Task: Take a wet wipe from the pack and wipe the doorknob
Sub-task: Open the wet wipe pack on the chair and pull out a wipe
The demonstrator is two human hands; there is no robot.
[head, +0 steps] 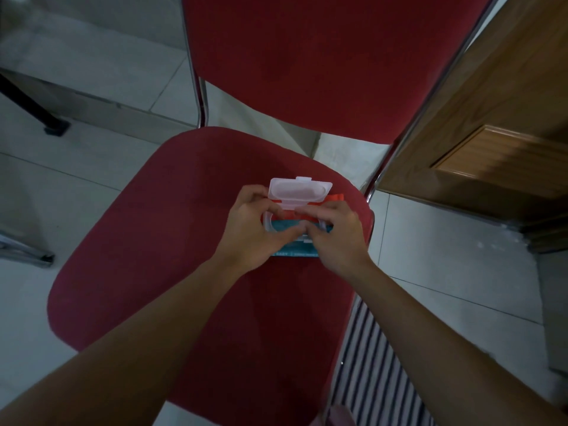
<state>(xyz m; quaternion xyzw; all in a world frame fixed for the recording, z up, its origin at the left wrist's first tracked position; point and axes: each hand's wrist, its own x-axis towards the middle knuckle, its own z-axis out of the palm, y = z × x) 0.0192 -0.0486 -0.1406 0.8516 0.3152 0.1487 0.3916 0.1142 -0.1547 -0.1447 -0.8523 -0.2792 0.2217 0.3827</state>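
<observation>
A teal and orange wet wipe pack lies on the seat of a red chair. Its white plastic flip lid stands open, tilted back toward the chair's backrest. My left hand grips the pack's left side, thumb and fingers around the lid ring. My right hand rests over the pack's right side with its fingertips pinched at the opening. Whether a wipe is between those fingers is hidden. No doorknob is in view.
A wooden door stands at the right, just beyond the chair's chrome frame. A striped mat lies on the white tiled floor at the lower right. A dark furniture leg is at the far left.
</observation>
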